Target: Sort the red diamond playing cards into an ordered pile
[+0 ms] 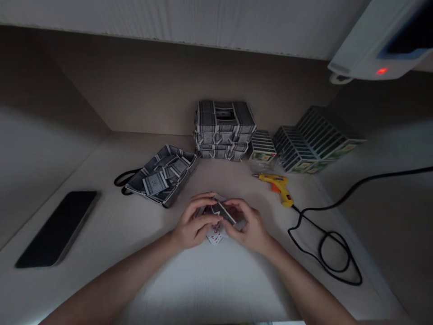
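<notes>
Near the middle of the table, my left hand and my right hand meet around some playing cards. Fingers and thumbs of both hands are closed on the cards' edges. A dark patterned back shows between the hands, seemingly folded or stacked. Below it sits a white card face with red marks; whether it is held or lies on the table I cannot tell. Beyond my left hand is a box made of patterned cards, with several loose cards inside.
A larger card-built box stands at the back wall. Right of it are stacks of boxed decks. A yellow glue gun lies at right with its looped black cable. At left lies a black phone. A white device hangs upper right.
</notes>
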`<state>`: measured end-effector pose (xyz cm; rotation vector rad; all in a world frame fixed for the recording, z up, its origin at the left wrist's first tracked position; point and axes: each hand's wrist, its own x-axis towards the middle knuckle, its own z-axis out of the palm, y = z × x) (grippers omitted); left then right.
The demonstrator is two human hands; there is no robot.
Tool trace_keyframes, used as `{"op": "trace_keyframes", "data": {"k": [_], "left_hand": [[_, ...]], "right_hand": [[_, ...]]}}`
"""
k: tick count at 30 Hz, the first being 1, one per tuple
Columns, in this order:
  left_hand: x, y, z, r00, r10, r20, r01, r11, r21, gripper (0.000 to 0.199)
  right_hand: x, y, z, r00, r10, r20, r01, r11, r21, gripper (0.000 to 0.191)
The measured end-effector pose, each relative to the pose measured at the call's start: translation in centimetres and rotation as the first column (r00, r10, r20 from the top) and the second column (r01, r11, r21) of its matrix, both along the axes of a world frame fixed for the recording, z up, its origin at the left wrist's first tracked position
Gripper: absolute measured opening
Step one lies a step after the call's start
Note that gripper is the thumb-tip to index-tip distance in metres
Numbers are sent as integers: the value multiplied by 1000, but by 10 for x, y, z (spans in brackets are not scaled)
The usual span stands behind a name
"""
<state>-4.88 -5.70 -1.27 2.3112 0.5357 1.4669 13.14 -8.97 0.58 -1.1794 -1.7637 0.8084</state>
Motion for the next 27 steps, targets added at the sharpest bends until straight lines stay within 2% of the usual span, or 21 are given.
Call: {"op": "trace_keyframes", "data": {"k": [4,9,11,13,16,21,24,27], "left_hand": [[2,0,-1,999,37,21,-37,999,-15,47],[3,-1,7,978,201,-59,-206,974,-90,64],[3,-1,9,970,214,-116,-227,966,-122,66],[3,-1,10,976,167,-141,-187,972,-145,63],[3,-1,9,984,101,-147,-125,979,-163,57],[1,-1,6,973,176,-148,-189,979,-80,52],[0,0,5,978,164,-128,-176,981,-85,51],[0,0,3,989,99,-108,-109,991,-84,50]], "right_hand": [[-4,1,-5,999,46,-24,-47,998,-38,30],[-2,8,-14,999,-12,-39,7,991,-132,25],[-2,10,-17,992,-41,-118,17,980,-199,26],[-2,12,-18,969,-73,-235,6,962,-274,28],[0,15,-13,908,-109,-405,-49,931,-361,28],[11,20,1,761,-252,-598,-76,881,-468,31],[20,23,5,622,-340,-705,-177,816,-549,33],[22,24,4,583,-339,-739,-272,776,-570,35]]}}
